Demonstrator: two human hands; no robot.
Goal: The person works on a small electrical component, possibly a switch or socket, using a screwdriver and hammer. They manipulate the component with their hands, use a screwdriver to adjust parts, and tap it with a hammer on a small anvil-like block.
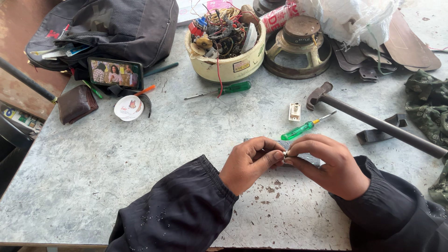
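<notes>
Grey metal piece (308, 158) lies under both hands, left hand (247, 163) and right hand (329, 163) pinching a tiny part (285, 153), seemingly fitting it; steady fingers needed next

You are wearing a dark, nearly black jacket; its sleeves are ending in ribbed cuffs at both wrists, leaving your left hand (247, 163) and right hand (329, 163) bare.
</notes>
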